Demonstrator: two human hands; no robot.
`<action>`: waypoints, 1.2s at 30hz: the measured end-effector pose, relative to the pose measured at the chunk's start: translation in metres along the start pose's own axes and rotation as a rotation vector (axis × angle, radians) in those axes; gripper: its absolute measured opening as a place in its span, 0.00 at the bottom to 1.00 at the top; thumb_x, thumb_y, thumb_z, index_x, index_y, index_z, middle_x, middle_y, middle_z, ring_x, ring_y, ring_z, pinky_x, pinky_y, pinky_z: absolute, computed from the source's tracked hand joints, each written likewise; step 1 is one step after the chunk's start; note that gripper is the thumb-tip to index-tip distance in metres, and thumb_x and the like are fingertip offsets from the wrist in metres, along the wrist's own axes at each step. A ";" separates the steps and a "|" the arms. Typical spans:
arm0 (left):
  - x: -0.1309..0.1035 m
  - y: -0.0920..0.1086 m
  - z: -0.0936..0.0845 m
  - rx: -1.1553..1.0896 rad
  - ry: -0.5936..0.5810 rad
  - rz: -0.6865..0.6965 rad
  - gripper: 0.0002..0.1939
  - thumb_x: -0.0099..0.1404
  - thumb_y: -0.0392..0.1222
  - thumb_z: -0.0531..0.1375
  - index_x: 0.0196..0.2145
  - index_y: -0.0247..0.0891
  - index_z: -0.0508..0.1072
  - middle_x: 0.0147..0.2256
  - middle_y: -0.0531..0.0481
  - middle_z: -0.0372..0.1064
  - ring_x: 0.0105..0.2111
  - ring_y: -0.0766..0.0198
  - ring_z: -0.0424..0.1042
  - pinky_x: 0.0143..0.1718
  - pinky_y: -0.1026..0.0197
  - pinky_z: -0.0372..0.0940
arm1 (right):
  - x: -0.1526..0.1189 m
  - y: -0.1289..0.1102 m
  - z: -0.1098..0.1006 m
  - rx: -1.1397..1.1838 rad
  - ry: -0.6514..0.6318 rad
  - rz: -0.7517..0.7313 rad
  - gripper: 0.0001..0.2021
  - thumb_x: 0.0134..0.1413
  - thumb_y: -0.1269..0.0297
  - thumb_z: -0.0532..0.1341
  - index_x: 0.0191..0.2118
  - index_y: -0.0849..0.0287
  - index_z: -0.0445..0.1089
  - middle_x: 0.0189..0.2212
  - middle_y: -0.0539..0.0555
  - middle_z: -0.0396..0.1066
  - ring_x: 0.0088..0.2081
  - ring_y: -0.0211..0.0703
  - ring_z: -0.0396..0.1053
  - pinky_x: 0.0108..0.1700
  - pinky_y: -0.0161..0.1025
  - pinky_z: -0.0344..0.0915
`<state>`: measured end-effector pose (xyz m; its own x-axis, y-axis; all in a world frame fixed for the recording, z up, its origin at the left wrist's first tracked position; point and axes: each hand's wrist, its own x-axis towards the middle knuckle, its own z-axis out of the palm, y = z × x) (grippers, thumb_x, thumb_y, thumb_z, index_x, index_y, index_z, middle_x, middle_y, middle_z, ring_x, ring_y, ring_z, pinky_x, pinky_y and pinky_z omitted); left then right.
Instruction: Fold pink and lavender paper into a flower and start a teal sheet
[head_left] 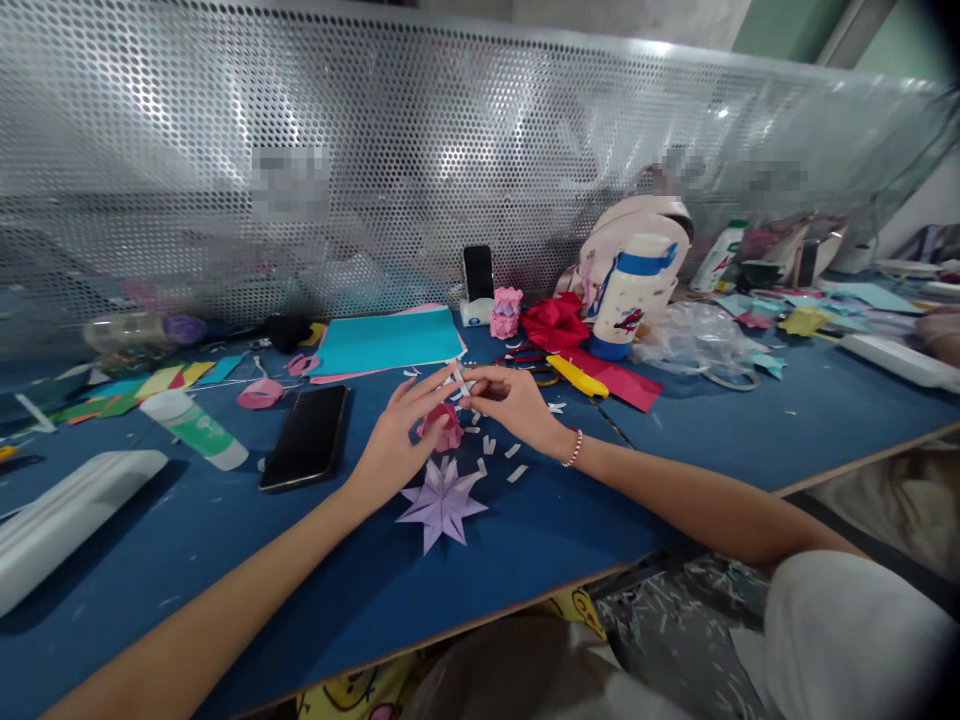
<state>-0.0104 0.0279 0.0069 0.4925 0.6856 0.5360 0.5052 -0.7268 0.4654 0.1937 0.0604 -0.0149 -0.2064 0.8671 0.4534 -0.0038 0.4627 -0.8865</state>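
Note:
Over the blue table, my left hand (401, 430) and my right hand (514, 402) meet at their fingertips. Between them is a small white paper strip (461, 380). My right thumb and forefinger pinch it, and my left forefinger touches its other side. Under my left hand sits a pink folded paper piece (448, 430), partly hidden by the fingers. A lilac paper star (442, 507) lies nearer the front edge, with paper scraps on its upper points. Several white paper bits (517, 473) are scattered to its right.
Left are a black phone (307, 438), a glue tube (195, 430) and a white case (67, 520). Blue sheets (390, 342) lie behind. A yellow cutter (577, 376), red paper (622, 385), a bottle (630, 300) and a plastic bag (697, 340) are at the right.

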 end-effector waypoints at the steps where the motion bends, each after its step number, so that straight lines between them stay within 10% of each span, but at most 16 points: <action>1: 0.000 0.000 0.001 -0.033 0.007 -0.018 0.21 0.73 0.44 0.52 0.62 0.49 0.67 0.67 0.47 0.59 0.67 0.56 0.56 0.68 0.40 0.47 | 0.000 0.001 0.000 -0.014 0.003 -0.001 0.16 0.46 0.65 0.70 0.44 0.60 0.77 0.30 0.51 0.75 0.34 0.41 0.75 0.42 0.40 0.74; 36: 0.000 0.004 0.007 -0.148 0.017 -0.030 0.12 0.70 0.39 0.54 0.47 0.40 0.75 0.64 0.42 0.60 0.64 0.51 0.60 0.65 0.43 0.55 | 0.001 0.008 0.002 -0.085 -0.015 -0.053 0.13 0.49 0.64 0.68 0.42 0.59 0.77 0.30 0.51 0.76 0.32 0.39 0.74 0.38 0.37 0.72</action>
<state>-0.0038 0.0255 0.0040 0.4661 0.7073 0.5314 0.4090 -0.7049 0.5795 0.1921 0.0640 -0.0215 -0.2228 0.8383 0.4976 0.0680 0.5225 -0.8499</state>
